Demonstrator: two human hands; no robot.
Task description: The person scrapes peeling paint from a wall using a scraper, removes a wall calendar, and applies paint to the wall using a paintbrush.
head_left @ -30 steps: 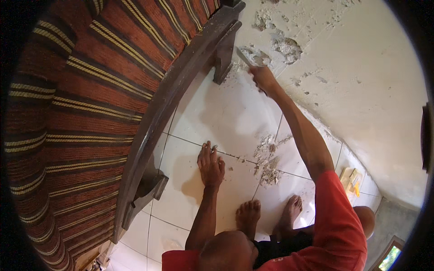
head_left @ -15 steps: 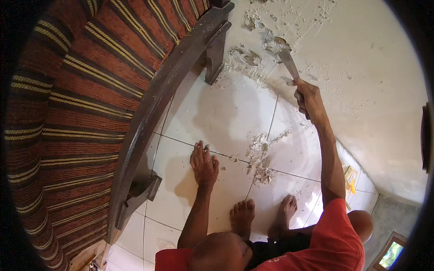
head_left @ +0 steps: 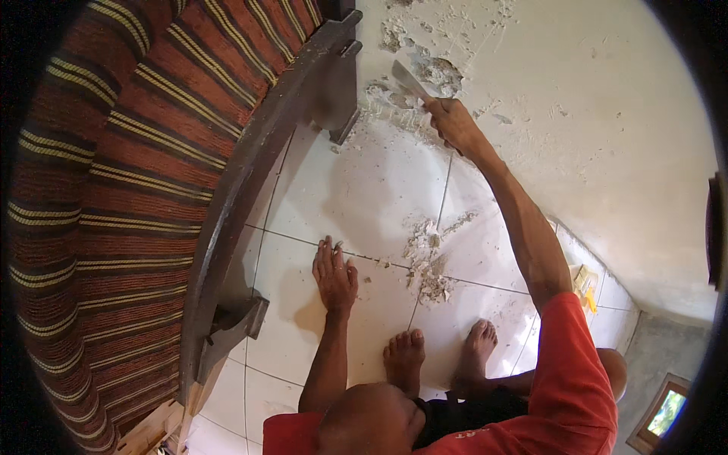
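Note:
My right hand point(head_left: 455, 125) grips a metal scraper point(head_left: 409, 79), its blade at the pitted, flaking plaster on the pale wall point(head_left: 576, 136), between two broken patches. Whether the blade touches the wall is hard to tell. My left hand point(head_left: 334, 277) rests on the white tiled floor point(head_left: 371, 182) with fingers apart and nothing held. Crumbled plaster point(head_left: 428, 262) lies on the tiles between my hands, above my bare feet point(head_left: 403, 356).
A couch point(head_left: 136, 250) with red, striped fabric and a dark wooden frame point(head_left: 227, 220) borders the left. A yellow-handled tool point(head_left: 588, 292) lies beside the wall at right. A small wood-framed window point(head_left: 656, 417) shows at lower right.
My right hand and scraper went rightward half a second ago and are now back up and left, across the damaged plaster. My left hand stays on the floor. The view has shifted slightly.

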